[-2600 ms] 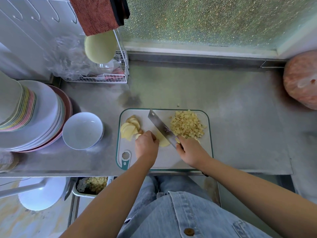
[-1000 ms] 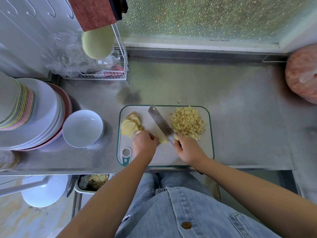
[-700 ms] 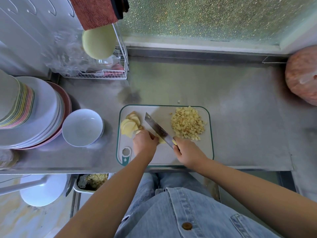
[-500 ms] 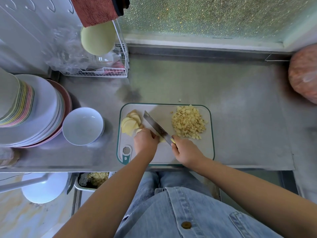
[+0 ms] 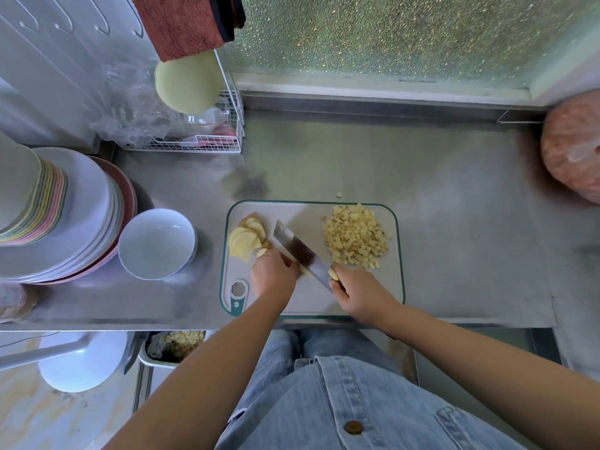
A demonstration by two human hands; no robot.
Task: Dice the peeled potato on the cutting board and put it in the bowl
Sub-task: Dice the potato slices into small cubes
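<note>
knife [image 5: 300, 251] in right hand [image 5: 362, 295] crosses board [image 5: 394, 287] centre beside left hand [image 5: 272, 276].

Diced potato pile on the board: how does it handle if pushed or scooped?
Probably scatters: the diced potato pile is loose cubes, and one stray cube lies off the cutting board. Cubes likely light; flat faces should slide rather than roll.

We count one cutting board [image 5: 306, 214], one knife [image 5: 299, 251], one bowl [image 5: 157, 243], one heap of diced potato [image 5: 355, 235], one fan of potato slices [image 5: 244, 241].
</note>
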